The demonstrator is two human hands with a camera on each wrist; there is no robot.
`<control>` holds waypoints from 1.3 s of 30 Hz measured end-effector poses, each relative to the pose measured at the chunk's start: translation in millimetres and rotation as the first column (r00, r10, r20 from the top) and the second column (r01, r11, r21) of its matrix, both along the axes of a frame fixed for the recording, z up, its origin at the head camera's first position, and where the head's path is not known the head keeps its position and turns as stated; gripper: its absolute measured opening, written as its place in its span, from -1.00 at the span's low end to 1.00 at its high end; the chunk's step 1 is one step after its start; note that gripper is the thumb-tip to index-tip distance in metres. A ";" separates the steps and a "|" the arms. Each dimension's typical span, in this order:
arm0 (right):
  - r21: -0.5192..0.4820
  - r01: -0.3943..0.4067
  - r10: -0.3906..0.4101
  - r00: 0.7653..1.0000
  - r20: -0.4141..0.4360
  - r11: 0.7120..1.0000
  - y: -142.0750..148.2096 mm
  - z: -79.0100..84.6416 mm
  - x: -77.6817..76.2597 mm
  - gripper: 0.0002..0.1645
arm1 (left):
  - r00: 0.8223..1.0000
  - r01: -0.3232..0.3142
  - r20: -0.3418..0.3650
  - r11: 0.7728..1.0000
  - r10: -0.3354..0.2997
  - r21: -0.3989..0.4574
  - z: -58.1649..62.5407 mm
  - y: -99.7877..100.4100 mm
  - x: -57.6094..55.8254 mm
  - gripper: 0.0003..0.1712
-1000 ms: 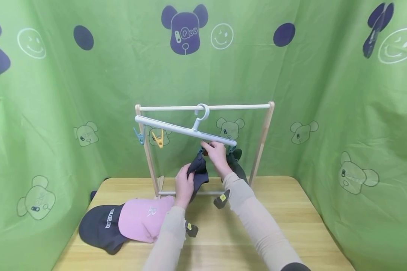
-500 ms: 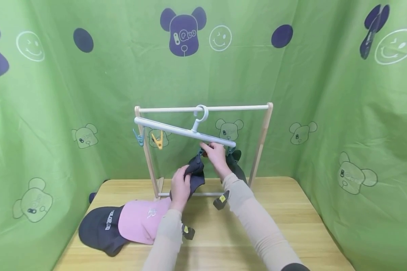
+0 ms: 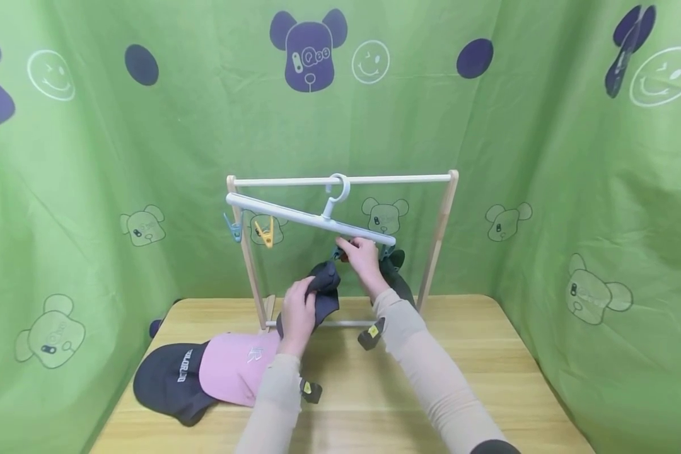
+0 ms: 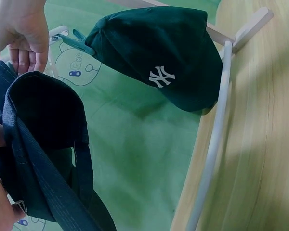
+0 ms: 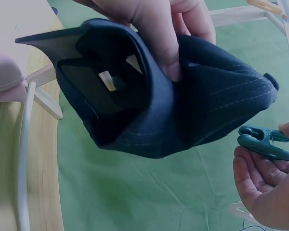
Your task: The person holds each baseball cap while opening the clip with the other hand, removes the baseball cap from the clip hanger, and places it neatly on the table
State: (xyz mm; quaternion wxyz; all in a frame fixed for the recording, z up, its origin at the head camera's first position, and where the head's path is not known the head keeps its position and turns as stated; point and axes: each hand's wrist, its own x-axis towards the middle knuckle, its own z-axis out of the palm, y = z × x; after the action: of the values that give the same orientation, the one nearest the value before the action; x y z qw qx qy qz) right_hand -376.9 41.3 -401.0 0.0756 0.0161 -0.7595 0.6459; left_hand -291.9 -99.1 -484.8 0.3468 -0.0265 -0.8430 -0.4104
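Observation:
My left hand (image 3: 299, 312) grips a dark navy cap (image 3: 326, 304) by its folded edge, below the hanger. In the right wrist view its crown, topped with a button, points toward the green clip (image 5: 265, 143), with a small gap between them. My right hand (image 3: 364, 260) pinches that clip's handles under the low end of the pale blue hanger (image 3: 284, 213). Beside it, another green clip (image 4: 77, 44) holds a dark green cap (image 4: 154, 55) with a white NY logo. The hanger tilts down to the right.
A wooden rack (image 3: 438, 243) carries the hanger on its top bar. Blue (image 3: 234, 228) and yellow (image 3: 265, 233) clips dangle from the hanger's left end. On the table (image 3: 454, 372) lie a pink cap (image 3: 238, 369) and a black cap (image 3: 167, 381), overlapping. Green curtains surround the table.
My left hand has drawn the navy cap left and slightly down, away from the clip. The right hand stays at the clip under the hanger.

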 end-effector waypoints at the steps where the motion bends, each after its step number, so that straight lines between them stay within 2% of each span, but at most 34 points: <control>1: -0.005 -0.004 0.004 1.000 -0.002 1.000 0.1 0.1 -0.3 -0.65 | 1.000 -0.004 0.002 1.000 0.004 -0.002 0.6 -0.4 0.7 -0.72; 12: -0.012 -0.005 0.005 1.000 0.008 1.000 -0.2 1.8 0.6 -0.69 | 0.999 -0.022 0.023 0.999 0.023 -0.036 0.5 -6.1 11.5 -0.71; 23: -0.015 -0.022 0.022 1.000 -0.009 1.000 -0.5 2.5 1.1 -0.69 | 0.992 -0.077 -0.108 0.990 0.064 -0.121 -2.0 -7.1 17.9 -0.71; 26: -0.021 -0.027 0.027 1.000 -0.009 0.999 -0.6 2.4 0.9 -0.70 | 0.994 -0.072 -0.095 0.988 0.059 -0.133 -3.7 -7.9 19.1 -0.71; 33: -0.028 -0.034 0.033 0.999 -0.005 0.999 0.1 2.7 0.0 -0.70 | 0.999 -0.047 0.008 0.989 0.049 -0.138 -4.1 -8.7 23.4 -0.71; 39: -0.025 -0.032 0.032 0.999 -0.013 0.999 0.1 1.4 0.1 -0.70 | 0.998 -0.054 0.024 0.988 0.058 -0.146 -4.8 -7.7 27.4 -0.72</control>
State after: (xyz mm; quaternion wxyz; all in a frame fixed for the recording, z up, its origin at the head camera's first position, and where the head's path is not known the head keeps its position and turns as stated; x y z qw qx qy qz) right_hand -376.9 41.4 -399.5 0.0703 0.0315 -0.7504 0.6564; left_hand -264.5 -106.8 -489.6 0.3435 -0.0222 -0.8759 -0.3382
